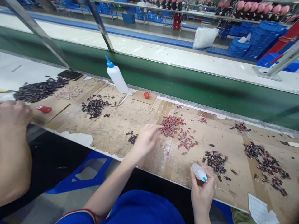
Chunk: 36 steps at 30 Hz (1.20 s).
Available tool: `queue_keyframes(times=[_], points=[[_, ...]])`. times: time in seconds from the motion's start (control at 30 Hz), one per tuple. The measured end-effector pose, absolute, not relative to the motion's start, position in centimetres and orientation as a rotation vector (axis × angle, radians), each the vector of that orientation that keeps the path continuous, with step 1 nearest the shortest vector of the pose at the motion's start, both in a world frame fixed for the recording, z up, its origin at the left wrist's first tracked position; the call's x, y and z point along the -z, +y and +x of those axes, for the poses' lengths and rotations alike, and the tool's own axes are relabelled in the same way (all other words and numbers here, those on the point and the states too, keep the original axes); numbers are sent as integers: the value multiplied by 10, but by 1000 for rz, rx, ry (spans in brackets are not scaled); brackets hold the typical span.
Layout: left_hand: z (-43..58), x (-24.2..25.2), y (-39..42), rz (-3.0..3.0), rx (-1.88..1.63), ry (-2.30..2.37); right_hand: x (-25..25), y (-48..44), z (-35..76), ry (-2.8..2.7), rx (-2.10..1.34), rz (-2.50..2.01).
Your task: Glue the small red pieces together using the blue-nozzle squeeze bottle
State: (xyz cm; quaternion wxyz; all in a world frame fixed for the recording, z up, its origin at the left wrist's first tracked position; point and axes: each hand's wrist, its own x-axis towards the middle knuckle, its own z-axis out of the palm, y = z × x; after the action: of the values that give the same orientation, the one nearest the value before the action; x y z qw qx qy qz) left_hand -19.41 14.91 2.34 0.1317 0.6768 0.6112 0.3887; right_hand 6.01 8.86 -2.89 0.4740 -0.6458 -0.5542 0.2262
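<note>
My left hand [148,138] reaches over the cardboard-covered bench, its fingertips pressed together at the left edge of a pile of small red parts [171,126]. Whether a part is between those fingers is too small to tell. Near the front edge, my right hand [203,189] is wrapped round a small white squeeze bottle [199,172], whose blue tip points down and to the right. Loose red parts [187,140] lie between the hands. A pile of black and red parts [216,161] is just beyond my right hand. Small black pieces [132,139] sit left of my left hand.
A tall white bottle [117,78] and a red cap [146,95] stand at the back. Black piles [94,107] lie left; more black-red parts [266,161] and a paper sheet [261,210] lie right. Another person's arm [14,149] is at far left.
</note>
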Motion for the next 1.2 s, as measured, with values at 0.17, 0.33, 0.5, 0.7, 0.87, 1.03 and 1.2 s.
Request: queue_keyframes(times=[0.17, 0.33, 0.5, 0.7, 0.87, 1.03, 1.2], points=[[-271, 7, 114, 2006, -742, 2113, 24, 91, 50, -1012, -871, -1459], [-261, 34, 89, 2129, -452, 2074, 26, 91, 40, -980, -985, -1386], [-253, 38, 112, 2064, -373, 2122, 29, 96, 31, -1074, -1217, -1372], [-275, 23, 133, 2029, -410, 2117, 34, 106, 35, -1071, -1177, -1408], [-288, 5, 124, 2043, -680, 2096, 36, 104, 44, -1033, -1132, -1386], [-281, -5, 134, 2373, -491, 1758, 19, 106, 37, -907, -1203, -1162], [-276, -7, 143, 2441, -360, 1635, 10, 110, 36, -715, -1368, -1013]])
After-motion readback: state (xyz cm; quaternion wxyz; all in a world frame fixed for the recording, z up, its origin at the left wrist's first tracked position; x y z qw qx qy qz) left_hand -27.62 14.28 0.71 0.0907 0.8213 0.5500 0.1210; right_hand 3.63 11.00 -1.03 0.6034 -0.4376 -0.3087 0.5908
